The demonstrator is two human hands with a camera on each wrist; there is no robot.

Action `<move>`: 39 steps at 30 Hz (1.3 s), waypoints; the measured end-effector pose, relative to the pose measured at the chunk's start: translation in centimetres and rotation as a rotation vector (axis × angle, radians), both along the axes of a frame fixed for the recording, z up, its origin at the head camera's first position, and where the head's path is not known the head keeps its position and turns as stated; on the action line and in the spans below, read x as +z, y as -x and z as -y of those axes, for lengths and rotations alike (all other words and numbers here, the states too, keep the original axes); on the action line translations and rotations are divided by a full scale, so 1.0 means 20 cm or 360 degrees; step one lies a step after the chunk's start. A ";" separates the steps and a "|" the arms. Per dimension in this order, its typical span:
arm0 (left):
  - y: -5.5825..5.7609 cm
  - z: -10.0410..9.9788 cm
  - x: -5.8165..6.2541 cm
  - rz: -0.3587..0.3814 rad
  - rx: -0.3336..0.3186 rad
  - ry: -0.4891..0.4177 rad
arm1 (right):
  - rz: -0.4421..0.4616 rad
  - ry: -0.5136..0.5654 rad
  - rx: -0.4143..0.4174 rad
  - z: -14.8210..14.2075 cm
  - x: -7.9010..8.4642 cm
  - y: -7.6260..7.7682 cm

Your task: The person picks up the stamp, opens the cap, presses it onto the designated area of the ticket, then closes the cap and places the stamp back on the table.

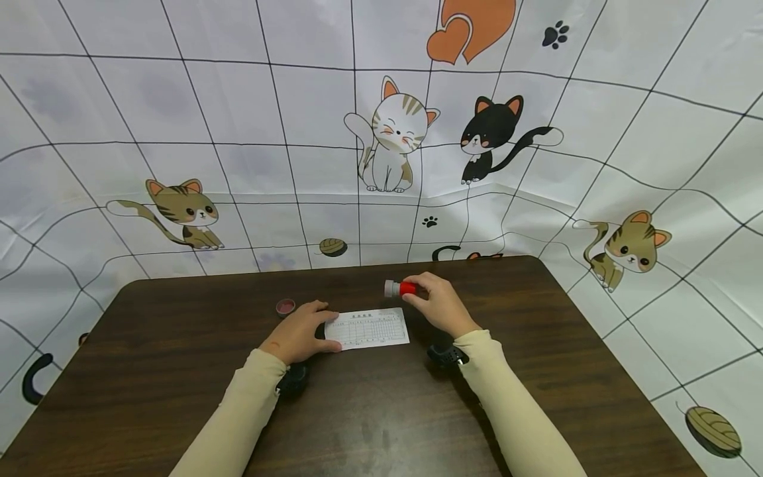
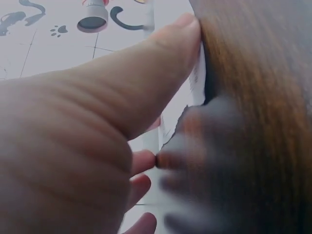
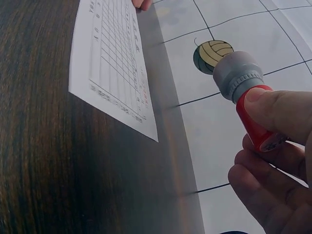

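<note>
A white printed form with a ruled grid lies on the dark table. My left hand presses on its left end, with the thumb extended along the near edge and the fingers spread toward the far edge. Just right of the form's far corner, my right hand holds a stamp above the table. Thumb and fingers pinch its red handle, while its grey round head points left. Beyond the left hand sits a small round dish with a reddish inside.
The brown table has its far edge close behind the stamp and dish. A white sheet with cartoon cats and grid lines hangs behind it and along the sides. A dark band circles the right wrist, and another the left.
</note>
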State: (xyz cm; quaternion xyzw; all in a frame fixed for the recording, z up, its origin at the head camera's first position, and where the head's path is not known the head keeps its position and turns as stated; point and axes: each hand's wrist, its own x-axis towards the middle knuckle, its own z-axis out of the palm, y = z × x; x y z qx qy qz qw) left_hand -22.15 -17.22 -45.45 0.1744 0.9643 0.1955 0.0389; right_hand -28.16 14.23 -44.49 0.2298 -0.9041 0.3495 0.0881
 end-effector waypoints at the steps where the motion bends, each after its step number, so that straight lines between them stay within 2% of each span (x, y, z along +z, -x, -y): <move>1: 0.00 0.00 0.00 0.0000 -0.0001 0.0005 | -0.0001 0.0001 0.0001 0.00 0.00 0.00; 7: 0.01 0.00 -0.01 -0.0011 0.0006 0.0021 | 0.0009 0.0000 0.0005 0.00 0.00 0.00; 12: 0.01 0.02 -0.03 0.0008 0.0031 -0.0023 | 0.0011 0.0010 0.0022 -0.01 0.00 0.00; 21: 0.02 0.02 -0.05 -0.0024 0.0054 -0.0044 | 0.0153 0.0101 0.0037 -0.04 0.00 0.01; 31: 0.02 0.02 -0.05 -0.0015 0.0053 -0.0057 | 0.0139 0.0118 0.0048 -0.04 0.03 0.00; 39: 0.02 0.02 -0.05 0.0008 0.0060 -0.0072 | 0.0130 0.0301 0.0040 -0.03 0.02 -0.01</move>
